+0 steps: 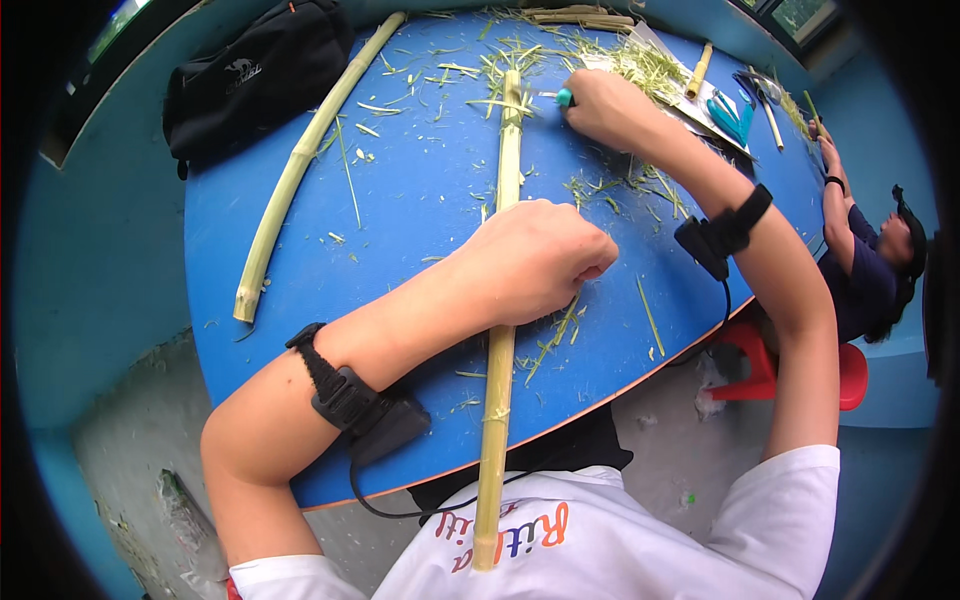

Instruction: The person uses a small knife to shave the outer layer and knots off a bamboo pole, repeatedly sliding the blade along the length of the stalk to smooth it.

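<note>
A long pale-green bamboo pole [508, 165] runs from the far part of the blue table [400, 260] over its near edge, its lower end against my white shirt. My left hand [545, 255] is closed round the middle of the pole. Close to the pole's far end, my right hand [612, 108] grips a small knife with a teal handle [565, 98]. Its thin blade points left toward the pole; whether it touches cannot be made out. Green shavings [510, 60] lie around that end. Black straps with small devices sit on both forearms.
Another bamboo pole [300, 165] lies at the left beside a black bag [260, 80]. At the far right are a shavings heap [650, 72], a short bamboo piece [699, 72] and a teal object [730, 118]. A co-worker [862, 255] sits at the right, near a red stool [748, 365].
</note>
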